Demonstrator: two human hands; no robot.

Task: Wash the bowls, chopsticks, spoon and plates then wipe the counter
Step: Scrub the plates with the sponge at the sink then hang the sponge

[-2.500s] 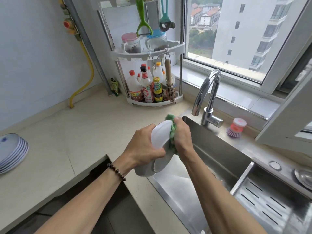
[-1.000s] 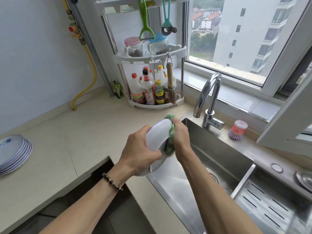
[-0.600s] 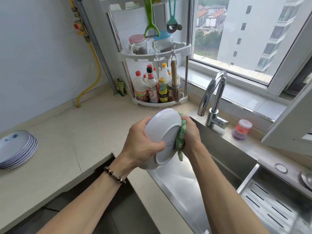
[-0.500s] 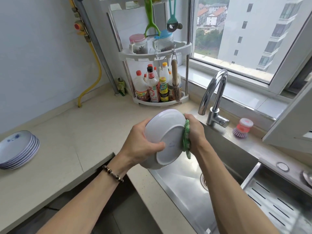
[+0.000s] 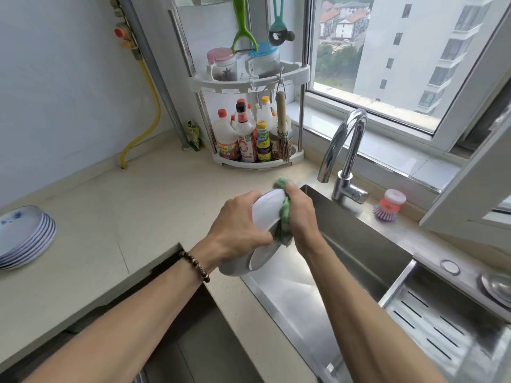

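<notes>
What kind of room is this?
Most likely a home kitchen: a steel sink with a faucet, a corner rack of sauce bottles, and stacked plates on the counter.

white bowl (image 5: 266,214), green cloth (image 5: 284,217) vs it. plates (image 5: 26,239) white w/ blue flower pattern & blue rims. beige counter (image 5: 132,217), steel-grey sink (image 5: 356,244). dish brush (image 5: 388,205) red top, purple bristles. dark brown bead bracelet (image 5: 195,265). yellow hose (image 5: 150,106).

A pale beige stone counter (image 5: 116,217) runs along the wall. A stack of white plates with blue patterning (image 5: 23,239) sits at its far left, and a white two-tier corner rack of sauce bottles (image 5: 257,158) stands in the far corner. To the right, beside the sunken steel sink (image 5: 359,244), a pink and purple dish brush (image 5: 388,205) rests near the chrome tap (image 5: 345,156).
</notes>
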